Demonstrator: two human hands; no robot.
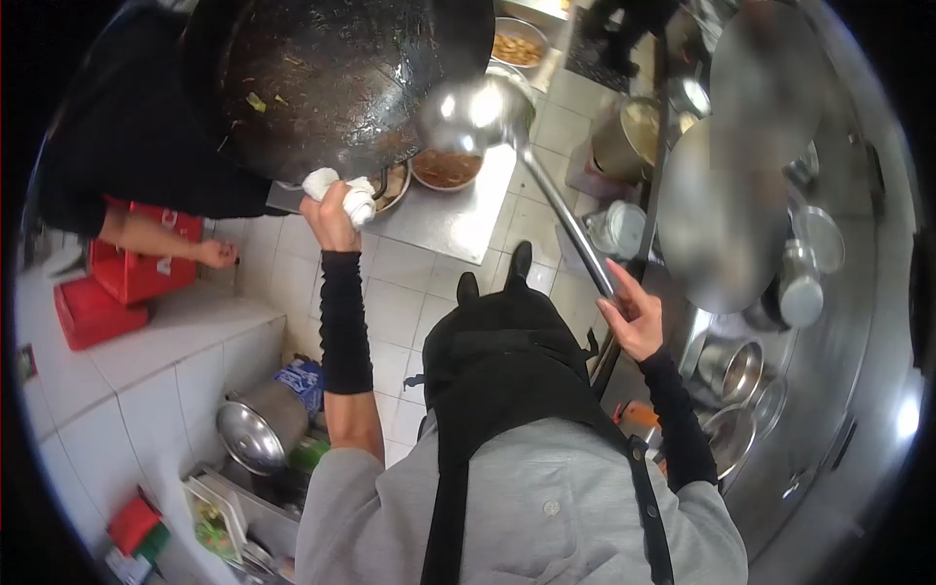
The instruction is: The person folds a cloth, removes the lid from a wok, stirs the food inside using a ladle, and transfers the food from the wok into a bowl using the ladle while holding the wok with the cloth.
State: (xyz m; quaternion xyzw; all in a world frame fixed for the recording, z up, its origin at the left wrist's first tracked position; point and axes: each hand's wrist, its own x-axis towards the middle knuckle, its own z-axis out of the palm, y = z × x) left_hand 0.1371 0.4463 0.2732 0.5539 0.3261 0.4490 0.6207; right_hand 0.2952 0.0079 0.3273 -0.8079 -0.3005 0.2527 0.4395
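Note:
A large dark wok [322, 88] hangs tilted in the upper left, its inside wet and streaked, with a few yellow-green scraps stuck to it. My left hand [333, 226] is closed round a folded white cloth [347, 195] at the wok's near rim, gripping the wok through it. My right hand [636, 317] is closed on the end of a long steel ladle [558, 200]. The ladle's shiny bowl is beside the wok's right edge; I cannot tell if they touch. Below the wok, a bowl of reddish-brown food [447, 170] stands on a steel table [444, 229].
Another person's arm [161, 237] reaches in at left beside red containers [102, 314]. A dish of yellowish pieces [517, 47] stands at the far end. Steel pots [731, 366] line the counter at right. A lidded pot [255, 429] sits lower left. Tiled floor [395, 302] lies between.

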